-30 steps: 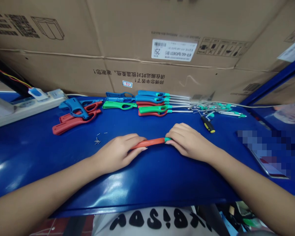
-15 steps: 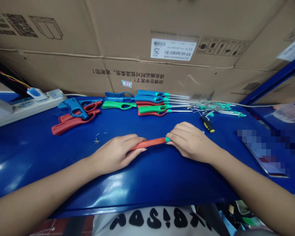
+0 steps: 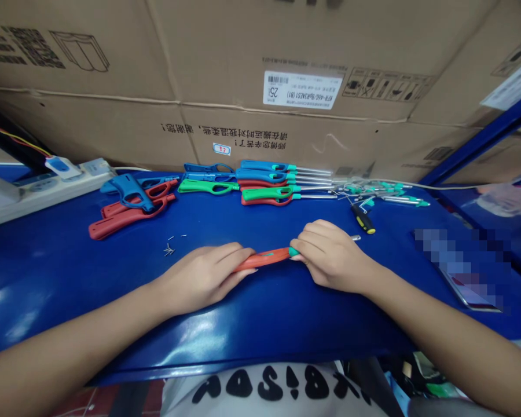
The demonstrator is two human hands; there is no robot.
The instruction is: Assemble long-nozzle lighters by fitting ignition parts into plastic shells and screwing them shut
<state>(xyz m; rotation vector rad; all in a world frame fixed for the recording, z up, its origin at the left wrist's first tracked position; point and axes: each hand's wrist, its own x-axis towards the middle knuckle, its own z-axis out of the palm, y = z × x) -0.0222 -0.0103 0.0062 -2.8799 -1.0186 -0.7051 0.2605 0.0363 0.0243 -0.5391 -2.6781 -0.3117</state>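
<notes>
Between my two hands, above the blue table, a red gas lighter with a green collar is held roughly level. My left hand is closed round its red handle end. Closed over the green collar and metal tube, my right hand hides most of the tube, whose tip shows past the knuckles. Several small metal pins lie left of my left hand. A black and yellow screwdriver rests beyond my right hand.
Lighters with metal tubes lie in a row at the back. Left of them are tubeless handles and a white power strip. Loose tubes with green ends lie back right, near a phone. Cardboard stands behind.
The lighter has rolled a little in my hands, so a green slot on its red body now shows. The tube's tip has come into clearer sight past my right hand.
</notes>
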